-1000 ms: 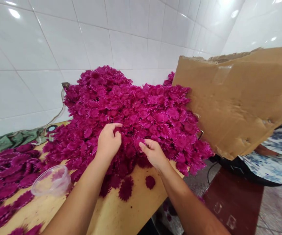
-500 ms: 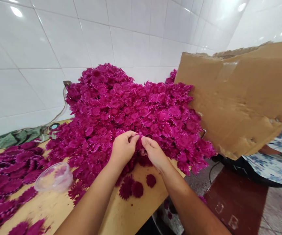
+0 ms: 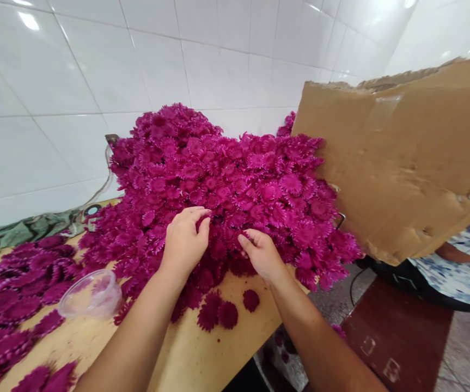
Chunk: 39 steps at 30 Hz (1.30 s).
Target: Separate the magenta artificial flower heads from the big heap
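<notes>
A big heap of magenta flower heads [image 3: 226,169] lies on a wooden table [image 3: 202,354] against a white tiled wall. My left hand [image 3: 183,242] reaches into the front of the heap, its fingers and thumb pinched on a flower head. My right hand [image 3: 263,255] is just to its right at the foot of the heap, fingers curled round flower heads. Three loose flower heads [image 3: 220,314] lie on the table right below both hands.
A clear plastic cup [image 3: 91,295] lies on its side at the left, beside rows of flattened flower heads [image 3: 10,296]. A green cloth [image 3: 30,228] lies by the wall. A torn cardboard sheet [image 3: 402,158] stands at the right; a person in flowered clothes [image 3: 463,269] sits behind it.
Half a second ago both hands met pinched together at the heap's front. My left hand has since moved left and up into the heap; the right stayed near its place.
</notes>
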Available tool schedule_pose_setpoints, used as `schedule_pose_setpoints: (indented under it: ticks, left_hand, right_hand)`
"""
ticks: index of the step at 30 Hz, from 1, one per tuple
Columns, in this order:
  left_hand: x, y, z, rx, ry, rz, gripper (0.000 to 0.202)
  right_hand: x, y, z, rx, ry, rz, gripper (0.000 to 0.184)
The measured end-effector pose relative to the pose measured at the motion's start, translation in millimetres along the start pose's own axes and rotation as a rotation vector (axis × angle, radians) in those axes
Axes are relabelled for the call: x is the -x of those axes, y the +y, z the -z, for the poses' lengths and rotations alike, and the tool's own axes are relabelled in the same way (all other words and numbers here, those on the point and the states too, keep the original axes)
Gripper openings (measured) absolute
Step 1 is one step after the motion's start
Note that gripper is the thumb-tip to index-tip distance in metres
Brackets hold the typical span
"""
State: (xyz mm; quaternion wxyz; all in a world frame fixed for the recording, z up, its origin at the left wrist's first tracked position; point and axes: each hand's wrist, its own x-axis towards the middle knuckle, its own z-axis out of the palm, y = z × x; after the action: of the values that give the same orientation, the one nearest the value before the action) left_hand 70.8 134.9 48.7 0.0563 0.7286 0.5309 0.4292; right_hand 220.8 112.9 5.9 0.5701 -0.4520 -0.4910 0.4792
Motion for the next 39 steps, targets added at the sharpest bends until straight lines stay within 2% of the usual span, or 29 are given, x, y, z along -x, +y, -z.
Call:
schedule_pose_setpoints:
  ticks: [2,5,8,11,15,17,19,21,25,27,28,30,33,36,39]
  left_hand:
    - [7,7,2.0,0.083,-0.041,0.033,0.024]
    - [20,19,-2.1,0.283,-0.15,0.113,0.025]
    - [31,28,-13.3,0.475,-0.24,0.165,0.025]
    - [34,31,-24.1,0.592,-0.252,0.194,0.021]
    - [24,24,-29.5,0.782,-0.141,0.404,0.017]
    - [15,16,-27.9,0.874,-0.025,0.548,0.024]
    - [5,7,-23.6,0.876,0.107,0.632,0.026]
    - [-4,1,-17.7,0.74,0.18,0.579,0.022]
    - [-7,3,-7.6,0.225,0.191,0.253,0.035]
    - [-2,10,-5.6,0.075,0.149,0.107,0.033]
    - [2,15,-5.4,0.06,0.093,0.045,0.03]
    - [12,23,-7.3,0.109,-0.054,-0.042,0.025]
    - [28,33,-15.4,0.237,-0.237,-0.05,0.023]
    - [38,35,-27.0,0.413,-0.299,0.048,0.032]
    - [40,34,-34.8,0.609,-0.337,0.139,0.044]
  right_hand:
    - [-1,3,-1,0.066,0.044,0.049,0.037]
    - [-2,5,-2,0.103,0.08,0.048,0.044]
    - [-3,3,-4,0.071,0.068,0.01,0.05]
    - [-1,-2,-4,0.025,0.017,-0.001,0.053]
    - [9,-7,-3,-0.004,-0.099,-0.011,0.048]
    - [17,-8,-2,0.029,-0.161,0.029,0.04]
    - [22,-7,1,0.062,-0.191,0.062,0.029]
    - [23,-6,5,0.074,-0.179,0.061,0.021]
    - [16,-5,12,0.045,-0.082,0.003,0.018]
    - [13,-6,14,0.028,-0.053,-0.011,0.019]
    - [12,-6,14,0.027,-0.046,-0.011,0.019]
    - [11,-5,13,0.049,-0.033,-0.011,0.018]
    - [12,-3,10,0.112,0.002,-0.009,0.026]
    - [11,-4,6,0.107,0.035,-0.045,0.036]
    - [8,-8,3,-0.003,0.046,-0.116,0.045]
